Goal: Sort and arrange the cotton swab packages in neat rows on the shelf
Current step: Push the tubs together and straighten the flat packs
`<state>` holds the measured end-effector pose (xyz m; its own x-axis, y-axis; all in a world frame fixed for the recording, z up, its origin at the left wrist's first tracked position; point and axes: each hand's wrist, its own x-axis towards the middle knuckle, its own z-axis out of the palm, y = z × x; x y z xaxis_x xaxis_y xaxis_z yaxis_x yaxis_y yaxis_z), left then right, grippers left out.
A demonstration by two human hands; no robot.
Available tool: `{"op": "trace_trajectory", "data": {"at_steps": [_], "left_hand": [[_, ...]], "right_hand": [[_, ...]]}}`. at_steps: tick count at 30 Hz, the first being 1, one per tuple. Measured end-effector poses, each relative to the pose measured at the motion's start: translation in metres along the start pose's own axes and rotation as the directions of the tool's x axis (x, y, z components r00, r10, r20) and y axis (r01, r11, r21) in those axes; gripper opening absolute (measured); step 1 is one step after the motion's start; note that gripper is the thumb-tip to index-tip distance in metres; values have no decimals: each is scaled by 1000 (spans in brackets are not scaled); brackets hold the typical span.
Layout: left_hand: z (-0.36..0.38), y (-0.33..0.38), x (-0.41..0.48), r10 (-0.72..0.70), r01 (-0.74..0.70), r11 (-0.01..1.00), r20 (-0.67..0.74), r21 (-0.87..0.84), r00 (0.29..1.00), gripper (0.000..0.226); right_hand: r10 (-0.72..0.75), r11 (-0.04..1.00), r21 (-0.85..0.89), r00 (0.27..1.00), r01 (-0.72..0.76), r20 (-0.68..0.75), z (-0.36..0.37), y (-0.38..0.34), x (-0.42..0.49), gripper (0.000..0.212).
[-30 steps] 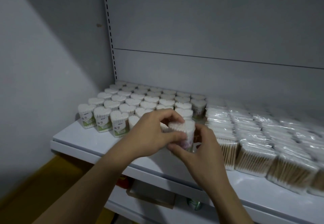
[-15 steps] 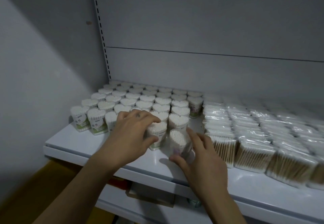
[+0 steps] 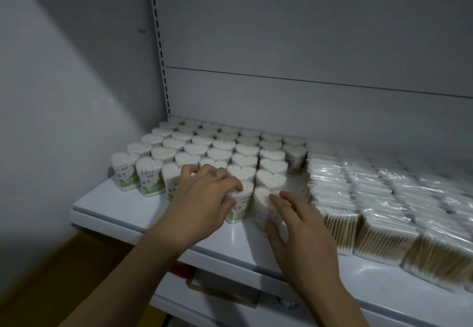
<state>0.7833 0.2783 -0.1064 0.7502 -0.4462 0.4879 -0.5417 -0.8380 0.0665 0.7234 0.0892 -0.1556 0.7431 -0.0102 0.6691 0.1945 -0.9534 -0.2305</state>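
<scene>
Two hands worked at the front edge of the shelf [image 3: 115,206]. Nearest, the right hand [image 3: 302,229] lay with its grip spread, thumb and forefinger touching the front and top of a heart-shaped box [image 3: 262,200] that stood at the head of its column. Just beside it, the left hand [image 3: 204,193] curled its grip over the top of a green-labelled box [image 3: 239,210], thumb against its side. Such boxes were judged light, rigid and smooth-walled, apt to tip or slide, so best taken by the side walls. Behind them stood the rows of boxes [image 3: 230,150]. To the right, bagged swab packs [image 3: 384,224], probably soft and slippery in their film, ran back toward the rear panel [image 3: 307,96].
</scene>
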Motion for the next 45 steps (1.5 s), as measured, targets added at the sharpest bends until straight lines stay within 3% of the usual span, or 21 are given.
{"op": "trace_trajectory", "data": {"at_steps": [15, 30, 34, 40, 45], "left_hand": [[-4, 6, 3, -16, 12, 998, 63, 55, 998, 31], [2, 92, 6, 154, -156, 986, -37, -56, 987, 25], [18, 120, -4, 90, -105, 977, -87, -183, 992, 14], [60, 138, -14, 12, -9, 925, 5, -381, 1000, 23], [85, 139, -16, -72, 49, 833, -20, -551, 997, 30]], "right_hand": [[17, 1000, 20, 998, -18, 61, -4, -2, 4, 55], [215, 960, 202, 974, -196, -78, -68, 47, -30, 44], [293, 940, 212, 951, -267, -102, -66, 58, -52, 35], [375, 909, 216, 926, -356, -51, -48, 68, -74, 27], [464, 870, 214, 884, -444, -56, -43, 71, -75, 24]]}}
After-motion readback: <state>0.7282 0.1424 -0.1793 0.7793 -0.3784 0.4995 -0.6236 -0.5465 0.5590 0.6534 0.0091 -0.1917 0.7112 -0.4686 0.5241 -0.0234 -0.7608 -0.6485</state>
